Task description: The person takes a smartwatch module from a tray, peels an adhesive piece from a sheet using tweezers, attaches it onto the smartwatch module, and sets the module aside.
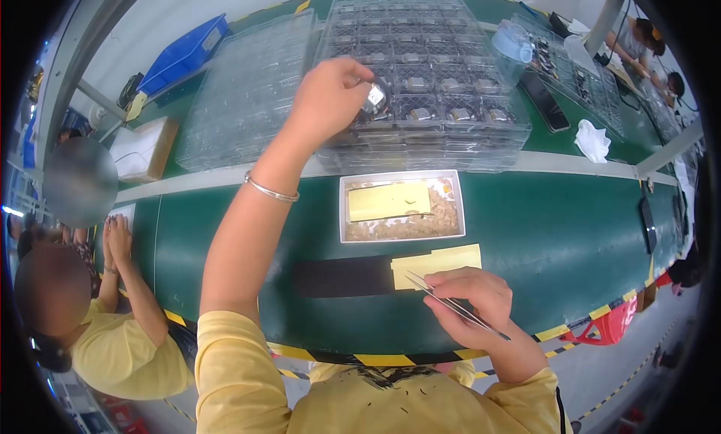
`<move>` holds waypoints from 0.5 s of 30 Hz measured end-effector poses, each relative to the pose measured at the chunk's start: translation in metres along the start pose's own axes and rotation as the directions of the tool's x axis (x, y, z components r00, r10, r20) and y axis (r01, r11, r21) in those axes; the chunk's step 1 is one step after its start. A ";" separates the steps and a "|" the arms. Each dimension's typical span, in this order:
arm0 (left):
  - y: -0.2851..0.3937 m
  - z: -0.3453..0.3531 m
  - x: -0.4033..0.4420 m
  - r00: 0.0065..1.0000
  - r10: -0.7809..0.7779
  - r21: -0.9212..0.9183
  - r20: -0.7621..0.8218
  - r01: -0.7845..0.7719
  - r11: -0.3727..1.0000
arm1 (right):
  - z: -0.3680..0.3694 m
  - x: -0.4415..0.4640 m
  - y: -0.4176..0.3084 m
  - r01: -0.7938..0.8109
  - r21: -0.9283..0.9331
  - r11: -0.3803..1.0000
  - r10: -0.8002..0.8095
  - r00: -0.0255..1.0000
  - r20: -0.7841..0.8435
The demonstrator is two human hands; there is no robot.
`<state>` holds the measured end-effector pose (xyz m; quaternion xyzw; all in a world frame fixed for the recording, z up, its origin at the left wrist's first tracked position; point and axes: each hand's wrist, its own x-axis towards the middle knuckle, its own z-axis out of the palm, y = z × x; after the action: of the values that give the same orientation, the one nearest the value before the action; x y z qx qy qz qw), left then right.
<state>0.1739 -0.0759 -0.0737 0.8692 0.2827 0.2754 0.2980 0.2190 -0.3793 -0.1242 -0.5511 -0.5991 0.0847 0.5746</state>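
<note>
My left hand (330,97) is raised over the front left corner of a stack of clear plastic trays (420,145). Its fingers are closed on a small black electronic part with a silver piece (375,97), at a tray pocket. Similar parts sit in the other pockets. My right hand (477,302) holds metal tweezers (454,305), their tips over a yellow sheet (447,265) on the bench. A black strip (344,276) lies beside the sheet. Beyond them stands a white box (458,235) holding small tan pieces and a yellow card (390,201).
More clear trays (248,96) stand left of the stack, near a blue bin (184,55) and a carton (146,149). A phone (544,102) and white tissue (592,141) lie at right. A co-worker in a yellow shirt (131,359) sits at left.
</note>
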 end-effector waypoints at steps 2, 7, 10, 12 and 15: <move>0.012 0.002 -0.008 0.998 -0.053 0.085 -0.017 0.054 0.995 | -0.001 0.000 -0.001 -0.014 -0.005 1.000 0.014 1.000 0.007; 0.003 0.003 -0.016 0.981 0.134 0.331 -0.142 -0.081 0.940 | -0.001 -0.001 -0.001 -0.018 -0.039 0.999 0.020 0.999 0.035; 0.005 -0.002 -0.015 0.989 0.077 0.326 -0.129 -0.031 0.945 | 0.001 0.000 -0.001 -0.021 -0.060 0.998 0.023 0.999 0.033; 0.008 -0.003 -0.017 0.995 0.025 0.284 -0.096 0.003 0.959 | 0.002 0.001 -0.001 -0.035 -0.073 0.997 0.037 0.999 0.026; 0.009 0.002 -0.023 0.989 0.106 0.226 -0.104 -0.080 0.971 | 0.002 -0.001 0.003 -0.061 -0.081 0.995 0.064 0.998 0.025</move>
<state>0.1623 -0.0978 -0.0755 0.8919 0.2873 0.3056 0.1692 0.2183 -0.3781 -0.1280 -0.5910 -0.5924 0.0861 0.5408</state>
